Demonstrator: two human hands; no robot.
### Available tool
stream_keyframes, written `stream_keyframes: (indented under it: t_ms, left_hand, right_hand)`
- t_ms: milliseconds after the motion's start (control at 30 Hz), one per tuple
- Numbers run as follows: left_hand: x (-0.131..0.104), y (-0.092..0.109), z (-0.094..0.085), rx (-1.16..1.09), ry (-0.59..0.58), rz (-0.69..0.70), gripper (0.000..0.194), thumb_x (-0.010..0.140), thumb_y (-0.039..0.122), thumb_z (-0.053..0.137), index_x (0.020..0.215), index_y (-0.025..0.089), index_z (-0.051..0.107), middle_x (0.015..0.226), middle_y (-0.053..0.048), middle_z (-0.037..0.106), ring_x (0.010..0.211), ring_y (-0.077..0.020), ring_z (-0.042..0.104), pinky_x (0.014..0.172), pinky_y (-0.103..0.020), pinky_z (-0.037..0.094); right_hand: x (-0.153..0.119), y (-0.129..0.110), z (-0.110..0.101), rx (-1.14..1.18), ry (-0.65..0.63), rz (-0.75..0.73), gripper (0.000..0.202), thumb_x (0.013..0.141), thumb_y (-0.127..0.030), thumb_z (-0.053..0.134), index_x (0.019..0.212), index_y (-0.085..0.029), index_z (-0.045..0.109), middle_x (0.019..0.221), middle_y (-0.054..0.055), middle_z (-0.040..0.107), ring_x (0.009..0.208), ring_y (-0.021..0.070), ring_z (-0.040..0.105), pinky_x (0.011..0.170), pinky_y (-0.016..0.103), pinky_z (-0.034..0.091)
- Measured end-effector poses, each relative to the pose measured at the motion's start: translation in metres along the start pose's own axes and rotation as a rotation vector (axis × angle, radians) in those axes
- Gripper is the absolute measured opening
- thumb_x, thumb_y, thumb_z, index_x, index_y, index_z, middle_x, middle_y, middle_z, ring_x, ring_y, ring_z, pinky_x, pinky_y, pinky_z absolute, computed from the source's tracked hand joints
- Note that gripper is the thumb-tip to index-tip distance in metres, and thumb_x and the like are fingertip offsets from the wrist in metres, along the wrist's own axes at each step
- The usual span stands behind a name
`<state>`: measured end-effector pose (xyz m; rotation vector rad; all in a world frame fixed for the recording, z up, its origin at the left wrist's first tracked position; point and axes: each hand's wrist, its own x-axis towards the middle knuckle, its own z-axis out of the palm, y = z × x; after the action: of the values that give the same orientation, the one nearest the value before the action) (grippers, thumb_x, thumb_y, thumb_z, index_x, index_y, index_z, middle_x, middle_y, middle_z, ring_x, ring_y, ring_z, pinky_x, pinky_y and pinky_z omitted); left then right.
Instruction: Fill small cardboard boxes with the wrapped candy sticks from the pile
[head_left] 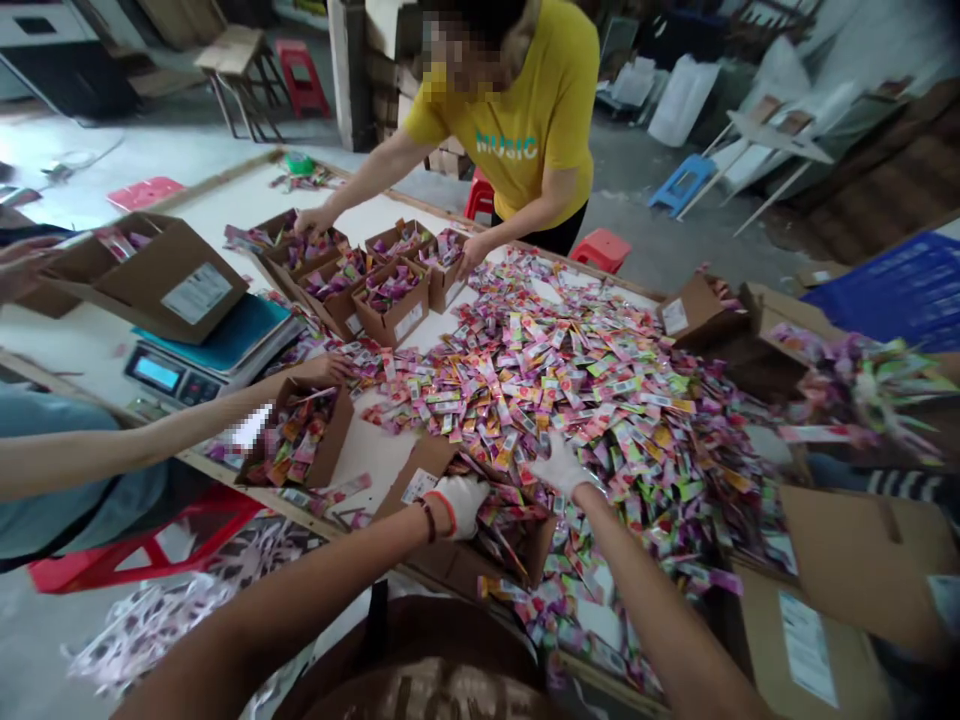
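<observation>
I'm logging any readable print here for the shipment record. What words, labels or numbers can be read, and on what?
"MUSIC": pale letters on the yellow T-shirt of the person opposite.
White labels on the cardboard boxes: too blurred to read.
Scale display: unreadable.
Packet printing: too small to read.

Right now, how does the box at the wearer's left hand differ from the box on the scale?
The box at the left hand lies tipped on the table, mouth toward the packet pile; the box on the scale sits raised and tilted on the scale. The first is smaller. Both are brown cardboard with white labels, holding packets.
</observation>
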<state>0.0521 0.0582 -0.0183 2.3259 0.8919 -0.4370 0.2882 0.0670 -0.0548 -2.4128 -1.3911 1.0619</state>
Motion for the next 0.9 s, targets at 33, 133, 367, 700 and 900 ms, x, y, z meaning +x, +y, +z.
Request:
stream_keyframes:
  t_ms: [33, 133, 367, 700, 900]
  left_hand:
    - [-0.008, 0.002, -0.006, -0.009, 0.011, 0.006, 0.054, 0.066, 0.03, 0.061, 0.118, 0.018, 0.057, 0.112, -0.016, 0.061, 0.093, -0.0344, 0.064, 0.073, -0.044, 0.054]
    - [-0.046, 0.003, -0.025, -0.084, 0.186, 0.034, 0.039, 0.073, 0.034, 0.058, 0.111, 0.027, 0.058, 0.107, -0.008, 0.062, 0.089, -0.0272, 0.064, 0.073, -0.038, 0.053]
    - [-0.078, -0.034, -0.005, -0.431, 0.7, -0.26, 0.027, 0.084, 0.029, 0.051, 0.11, 0.02, 0.056, 0.11, -0.008, 0.06, 0.094, -0.0187, 0.061, 0.082, -0.031, 0.05]
    - [-0.022, -0.037, 0.023, -0.606, 0.599, -0.208, 0.052, 0.09, 0.031, 0.04, 0.14, 0.019, 0.043, 0.14, -0.008, 0.049, 0.13, -0.0232, 0.044, 0.112, -0.041, 0.034]
    - [-0.011, -0.045, 0.046, -0.814, 0.672, -0.243, 0.051, 0.092, 0.041, 0.038, 0.137, 0.02, 0.048, 0.139, -0.004, 0.052, 0.131, -0.0189, 0.045, 0.115, -0.034, 0.031]
  right_hand:
    - [0.01, 0.004, 0.018, -0.067, 0.0, 0.025, 0.1, 0.057, -0.04, 0.076, 0.141, -0.012, 0.029, 0.144, 0.025, 0.033, 0.128, 0.034, 0.042, 0.1, 0.042, 0.039]
    - [0.026, 0.006, 0.056, -0.263, 0.0, 0.068, 0.094, 0.06, -0.04, 0.074, 0.14, -0.014, 0.032, 0.148, 0.028, 0.02, 0.127, 0.0385, 0.041, 0.097, 0.044, 0.039]
    - [0.022, 0.016, 0.01, -0.288, 0.001, -0.072, 0.038, 0.074, -0.018, 0.056, 0.111, -0.017, 0.059, 0.098, 0.009, 0.065, 0.092, 0.0205, 0.06, 0.082, 0.028, 0.042]
    - [-0.09, -0.015, -0.083, -0.094, 0.013, -0.134, 0.025, 0.079, -0.03, 0.053, 0.096, -0.016, 0.063, 0.083, 0.003, 0.067, 0.073, 0.0169, 0.058, 0.068, 0.025, 0.046]
    - [-0.111, -0.082, 0.025, -0.347, -0.252, -0.565, 0.037, 0.081, -0.014, 0.045, 0.114, -0.012, 0.061, 0.115, 0.016, 0.062, 0.105, 0.0297, 0.056, 0.094, 0.044, 0.041]
